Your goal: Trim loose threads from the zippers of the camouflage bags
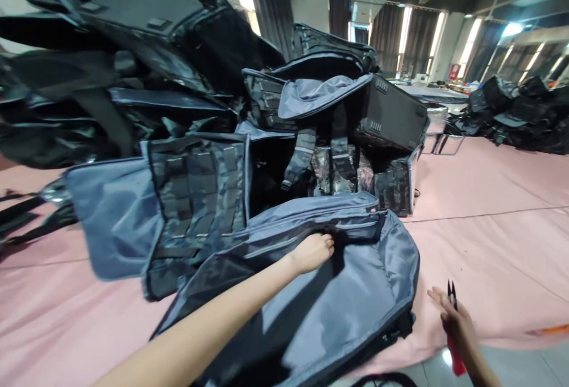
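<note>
An unzipped black backpack (338,292) with a grey-blue lining lies in front of me. Reaching across it, my left hand (315,252) has its fingers curled closed at the dark zippered strip near the far side of the opening; the exact spot it grips is hidden under the fingers. To the right of the bag, my right hand (457,325) is wrapped around thread snips (454,348) with red handles. Their dark pointed blades stick up past the fingers, apart from the bag.
Behind the backpack stands an open camouflage bag (200,191) with webbing straps. More dark bags (178,31) are heaped at the left, and another open bag (395,108) lies at the centre back. Pink cloth (489,245) covers the table. A further bag pile (520,108) sits far right.
</note>
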{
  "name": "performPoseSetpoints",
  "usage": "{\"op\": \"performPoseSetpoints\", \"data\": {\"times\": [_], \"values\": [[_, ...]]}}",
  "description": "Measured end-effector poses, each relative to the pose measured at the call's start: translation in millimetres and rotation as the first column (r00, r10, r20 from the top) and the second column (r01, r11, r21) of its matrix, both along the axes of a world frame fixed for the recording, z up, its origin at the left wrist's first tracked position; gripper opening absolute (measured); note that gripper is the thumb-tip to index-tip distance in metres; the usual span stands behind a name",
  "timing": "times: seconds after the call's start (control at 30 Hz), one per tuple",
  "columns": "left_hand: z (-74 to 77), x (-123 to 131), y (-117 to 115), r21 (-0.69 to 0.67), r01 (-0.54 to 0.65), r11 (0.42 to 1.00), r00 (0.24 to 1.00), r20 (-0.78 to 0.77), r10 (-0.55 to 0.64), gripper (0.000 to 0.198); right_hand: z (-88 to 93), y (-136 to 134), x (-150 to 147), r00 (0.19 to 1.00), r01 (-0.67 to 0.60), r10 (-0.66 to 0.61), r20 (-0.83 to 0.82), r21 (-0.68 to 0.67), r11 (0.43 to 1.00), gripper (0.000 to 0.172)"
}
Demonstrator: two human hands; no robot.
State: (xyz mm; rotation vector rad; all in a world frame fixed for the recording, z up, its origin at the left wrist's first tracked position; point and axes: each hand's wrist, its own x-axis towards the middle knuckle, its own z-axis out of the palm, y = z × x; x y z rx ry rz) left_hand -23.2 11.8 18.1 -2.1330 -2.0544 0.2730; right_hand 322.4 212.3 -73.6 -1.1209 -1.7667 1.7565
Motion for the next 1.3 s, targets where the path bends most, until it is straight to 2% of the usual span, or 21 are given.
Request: {"op": "performPoseSetpoints", "data": {"times": [0.1,0.2,0.27,0.37,0.43,0.5,0.57,0.6,0.7,0.87,0.97,1.07,1.1,1.17,1.23,1.3], "values": [[32.0,11.9,-7.6,-0.002,0.081,0.997,0.989,-0.124,-0.080,0.023,33.2,18.4,-11.7,0.987,0.095,-0.095,-0.132,-0.009,0.995,0.047],[50.6,21.4,-17.8,0.068,0.157,0.985,0.962,-0.238,-0.137,0.022,75.5,24.9,-39.6,0.969,0.057,-0.044,-0.242,0.047,0.997,0.048],[56.2,24.7,-19.4,0.135,0.189,0.973,0.951,-0.273,-0.147,0.030,104.2,27.8,-65.8,0.962,0.027,0.019,-0.271,0.166,0.986,0.046],[60.3,27.0,-11.0,0.171,0.123,0.978,0.949,-0.308,-0.066,0.032,140.3,35.5,-110.3,0.941,-0.058,0.196,-0.275,0.439,0.897,0.037],[62.5,28.0,-3.1,0.146,0.078,0.986,0.943,-0.331,-0.025,0.026,157.4,40.9,-139.8,0.930,-0.181,0.323,-0.176,0.546,0.818,0.033],[64.9,28.4,1.9,0.135,0.073,0.988,0.930,-0.366,-0.018,0.024,168.7,44.1,-166.5,0.902,-0.311,0.430,-0.035,0.639,0.704,0.026],[67.1,27.0,2.8,0.153,0.090,0.984,0.910,-0.414,-0.019,0.025,175.0,45.3,-188.5,0.874,-0.418,0.472,0.118,0.678,0.605,0.018],[68.0,25.3,2.1,0.163,0.098,0.982,0.899,-0.438,-0.017,0.027,176.6,45.7,-197.5,0.867,-0.453,0.463,0.183,0.677,0.580,0.015],[70.0,16.4,-1.0,0.183,0.099,0.978,0.879,-0.478,0.000,0.027,177.2,48.7,-215.5,0.870,-0.483,0.408,0.276,0.645,0.592,0.014],[74.3,8.3,2.3,0.192,0.114,0.975,0.910,-0.414,-0.025,0.019,177.4,49.1,-221.9,0.846,-0.517,0.465,0.261,0.618,0.592,0.014],[75.1,24.2,19.1,0.229,0.204,0.952,0.930,-0.350,-0.115,0.019,181.9,35.0,-222.7,0.814,-0.540,0.541,0.212,0.619,0.570,0.011],[70.9,46.7,47.8,0.288,0.278,0.917,0.938,-0.288,-0.194,0.025,184.9,22.1,-229.5,0.785,-0.532,0.604,0.137,0.649,0.544,0.013],[68.6,51.6,56.8,0.318,0.245,0.916,0.950,-0.265,-0.162,0.027,184.2,21.7,-233.2,0.791,-0.519,0.599,0.123,0.654,0.551,0.015],[63.8,53.8,68.0,0.350,0.124,0.929,0.973,-0.227,-0.044,0.028,179.0,28.6,-241.8,0.820,-0.499,0.562,0.112,0.623,0.603,0.020],[60.0,46.4,66.9,0.340,-0.028,0.940,0.973,-0.205,0.103,0.027,170.3,43.2,-250.2,0.835,-0.503,0.539,0.112,0.553,0.664,0.022],[58.8,33.2,55.3,0.291,-0.135,0.947,0.961,-0.193,0.196,0.030,161.2,59.1,-256.8,0.823,-0.532,0.559,0.102,0.483,0.696,0.022]]}}
